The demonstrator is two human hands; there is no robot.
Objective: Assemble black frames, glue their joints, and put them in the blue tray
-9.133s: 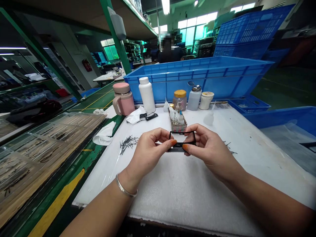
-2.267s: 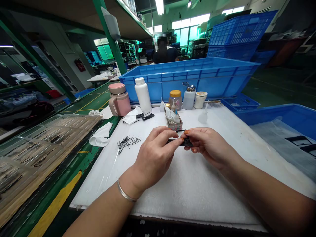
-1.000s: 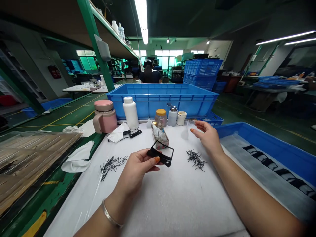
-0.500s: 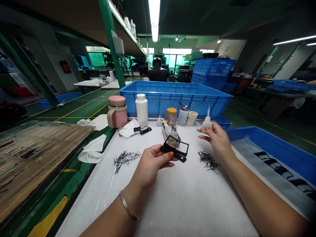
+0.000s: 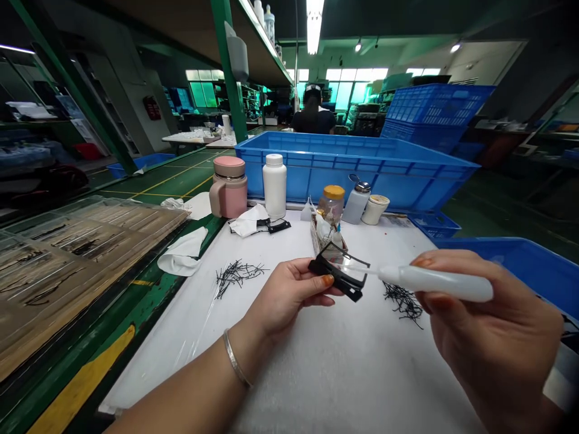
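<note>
Between the thumb and fingers of my left hand (image 5: 289, 295) is a black plastic frame (image 5: 339, 274), held tilted above the white tabletop. My right hand (image 5: 493, 325) grips a translucent white squeeze bottle (image 5: 446, 282) lying nearly level. Its thin nozzle points left and reaches the right side of the frame; whether the tip touches it I cannot tell. Black thin strips lie in two piles, one pile (image 5: 237, 276) left of my left hand and another pile (image 5: 402, 301) partly behind the bottle. A small box (image 5: 315, 238) with little bottles stands just behind the frame.
Along the back stand a pink mug (image 5: 230, 188), a white bottle (image 5: 274, 187), a yellow-lidded jar (image 5: 332, 199), a metal-topped dispenser (image 5: 356, 204) and a cream pot (image 5: 375, 210). Blue bins (image 5: 362, 175) border the back and right. White cloth (image 5: 183, 250) lies left. A person (image 5: 313, 111) sits far ahead.
My right hand has brought the squeeze bottle closer and tipped it from upright to nearly level, nozzle toward the frame. My left hand still holds the frame. The camera view has turned slightly left.
</note>
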